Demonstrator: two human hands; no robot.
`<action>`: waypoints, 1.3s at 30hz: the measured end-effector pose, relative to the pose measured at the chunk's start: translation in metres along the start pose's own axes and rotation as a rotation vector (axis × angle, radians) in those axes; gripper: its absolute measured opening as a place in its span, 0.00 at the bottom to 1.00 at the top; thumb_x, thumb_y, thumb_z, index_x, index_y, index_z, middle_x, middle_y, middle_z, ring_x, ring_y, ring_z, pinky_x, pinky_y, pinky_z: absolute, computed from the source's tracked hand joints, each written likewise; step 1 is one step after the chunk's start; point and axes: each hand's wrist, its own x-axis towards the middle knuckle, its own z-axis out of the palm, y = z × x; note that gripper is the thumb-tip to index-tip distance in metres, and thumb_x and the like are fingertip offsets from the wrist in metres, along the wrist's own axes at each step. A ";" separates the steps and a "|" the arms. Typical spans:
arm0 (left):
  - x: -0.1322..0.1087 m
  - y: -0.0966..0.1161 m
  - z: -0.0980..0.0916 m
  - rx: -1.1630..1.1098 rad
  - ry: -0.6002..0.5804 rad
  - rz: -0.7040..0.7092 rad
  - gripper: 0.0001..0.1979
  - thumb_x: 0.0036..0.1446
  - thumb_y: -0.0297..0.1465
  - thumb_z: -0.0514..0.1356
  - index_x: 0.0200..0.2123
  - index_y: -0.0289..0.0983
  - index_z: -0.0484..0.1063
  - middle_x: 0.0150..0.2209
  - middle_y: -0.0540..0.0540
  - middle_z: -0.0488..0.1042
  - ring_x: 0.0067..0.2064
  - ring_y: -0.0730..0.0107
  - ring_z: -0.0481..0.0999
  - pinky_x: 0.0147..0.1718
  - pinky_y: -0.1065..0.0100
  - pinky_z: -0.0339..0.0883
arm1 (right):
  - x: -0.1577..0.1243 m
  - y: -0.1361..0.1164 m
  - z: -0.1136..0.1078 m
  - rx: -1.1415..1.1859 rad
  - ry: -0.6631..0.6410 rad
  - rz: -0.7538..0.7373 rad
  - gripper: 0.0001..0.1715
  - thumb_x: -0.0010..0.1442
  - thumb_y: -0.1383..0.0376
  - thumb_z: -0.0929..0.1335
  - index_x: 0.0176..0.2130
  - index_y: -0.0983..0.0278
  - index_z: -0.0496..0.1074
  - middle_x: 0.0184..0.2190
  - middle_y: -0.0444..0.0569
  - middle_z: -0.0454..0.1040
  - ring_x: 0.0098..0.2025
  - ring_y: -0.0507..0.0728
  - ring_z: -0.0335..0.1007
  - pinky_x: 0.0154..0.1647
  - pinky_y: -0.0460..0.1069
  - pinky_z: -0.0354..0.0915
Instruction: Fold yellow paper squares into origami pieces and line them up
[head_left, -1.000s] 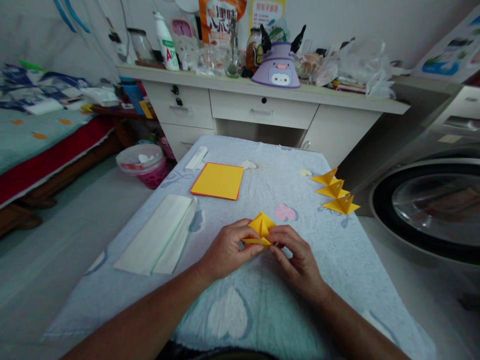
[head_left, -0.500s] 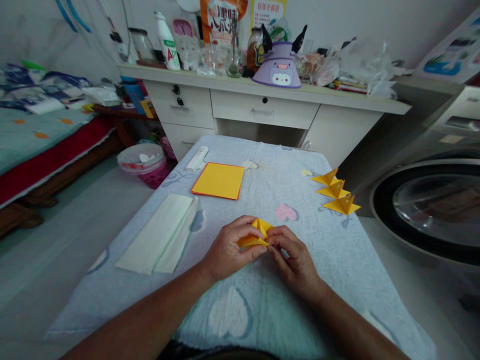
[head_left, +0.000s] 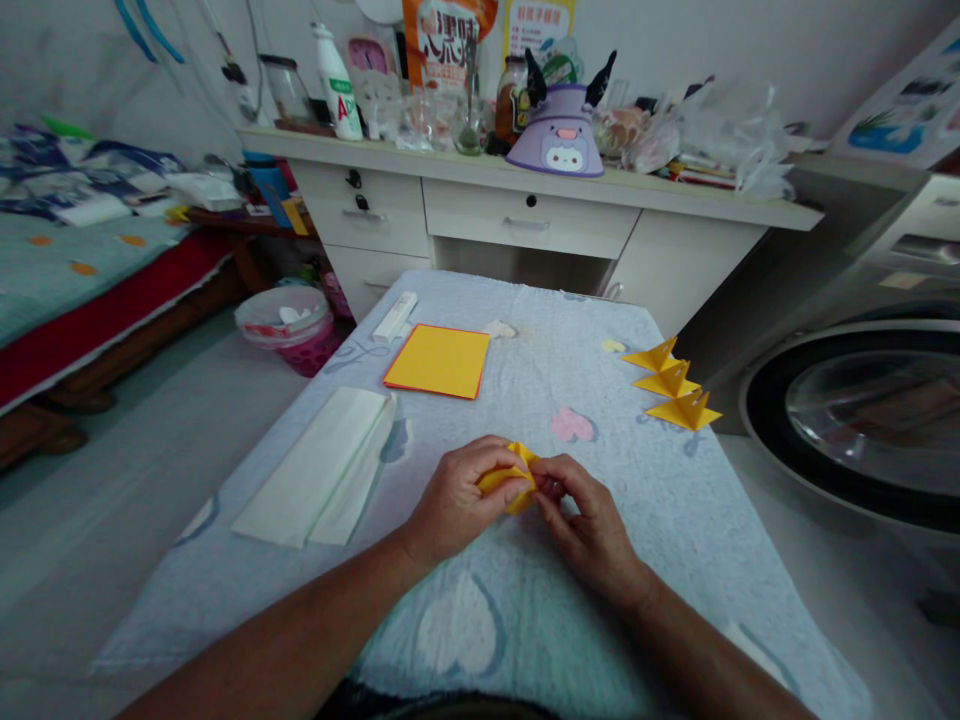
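A partly folded piece of yellow origami paper (head_left: 519, 492) is held between both hands above the near middle of the cloth-covered table. My left hand (head_left: 461, 500) pinches it from the left, thumb below and fingers on top. From the right, my right hand (head_left: 589, 520) grips its edge between thumb and fingertips; the fingers hide part of the folds. Beyond my left hand lies a stack of square yellow and orange paper (head_left: 439, 362). Three folded yellow paper pieces with pointed tips (head_left: 682, 408) stand in a row by the table's right edge.
A folded pale cloth or paper (head_left: 319, 470) lies on the left of the table (head_left: 555, 610), with a white box-like object (head_left: 395, 317) farther back. Behind stands a white cabinet (head_left: 525, 215) crowded with items. A pink bin (head_left: 289, 325) is at left, a washing machine (head_left: 862, 380) at right.
The yellow paper between my hands has turned and changed shape, with a flap now pointing down between them. My hands have barely shifted; the other things are where they were.
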 end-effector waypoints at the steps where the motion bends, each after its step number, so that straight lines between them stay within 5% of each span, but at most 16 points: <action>1: 0.000 -0.001 0.000 0.000 0.005 -0.007 0.04 0.54 0.25 0.63 0.34 0.37 0.75 0.36 0.47 0.76 0.41 0.69 0.76 0.42 0.70 0.68 | 0.000 0.000 0.000 -0.007 -0.002 -0.020 0.17 0.63 0.71 0.64 0.51 0.58 0.66 0.38 0.47 0.71 0.35 0.52 0.68 0.35 0.48 0.67; 5: -0.004 -0.007 0.002 -0.015 -0.005 -0.093 0.08 0.54 0.26 0.63 0.39 0.38 0.71 0.38 0.48 0.76 0.41 0.70 0.76 0.41 0.70 0.69 | 0.001 0.001 -0.002 -0.026 -0.005 -0.080 0.19 0.63 0.72 0.63 0.52 0.57 0.66 0.37 0.47 0.71 0.36 0.53 0.67 0.35 0.48 0.67; 12: -0.004 -0.006 0.004 -0.135 -0.008 -0.174 0.29 0.55 0.25 0.62 0.58 0.42 0.58 0.40 0.49 0.77 0.41 0.71 0.78 0.42 0.71 0.68 | 0.002 0.000 -0.001 -0.022 -0.022 -0.101 0.20 0.64 0.74 0.62 0.52 0.56 0.66 0.37 0.46 0.71 0.38 0.54 0.67 0.37 0.49 0.66; 21: -0.003 -0.004 0.003 -0.176 -0.041 -0.246 0.27 0.54 0.26 0.64 0.56 0.43 0.61 0.40 0.50 0.76 0.40 0.71 0.77 0.41 0.70 0.67 | 0.000 0.000 0.002 0.024 -0.018 0.044 0.11 0.64 0.70 0.65 0.46 0.57 0.68 0.35 0.45 0.69 0.34 0.52 0.67 0.34 0.47 0.65; 26: -0.001 -0.006 0.000 -0.343 -0.159 -0.386 0.24 0.53 0.31 0.64 0.53 0.38 0.64 0.44 0.45 0.74 0.41 0.67 0.76 0.39 0.68 0.69 | 0.001 0.002 0.000 0.031 0.062 0.101 0.10 0.64 0.70 0.64 0.44 0.58 0.69 0.34 0.45 0.69 0.33 0.52 0.66 0.33 0.46 0.65; 32: 0.001 -0.010 0.002 -0.539 -0.102 -0.431 0.33 0.54 0.31 0.64 0.60 0.41 0.53 0.38 0.49 0.73 0.38 0.69 0.75 0.37 0.69 0.68 | 0.003 0.001 -0.001 0.051 0.081 0.129 0.09 0.64 0.69 0.64 0.43 0.58 0.70 0.35 0.45 0.70 0.35 0.52 0.68 0.34 0.46 0.65; 39: -0.004 -0.009 0.002 -0.339 -0.103 -0.297 0.16 0.60 0.30 0.59 0.52 0.43 0.64 0.52 0.45 0.71 0.48 0.67 0.74 0.44 0.68 0.67 | 0.003 0.002 0.000 0.030 0.061 0.122 0.08 0.64 0.68 0.64 0.42 0.60 0.71 0.33 0.45 0.69 0.34 0.52 0.66 0.33 0.47 0.63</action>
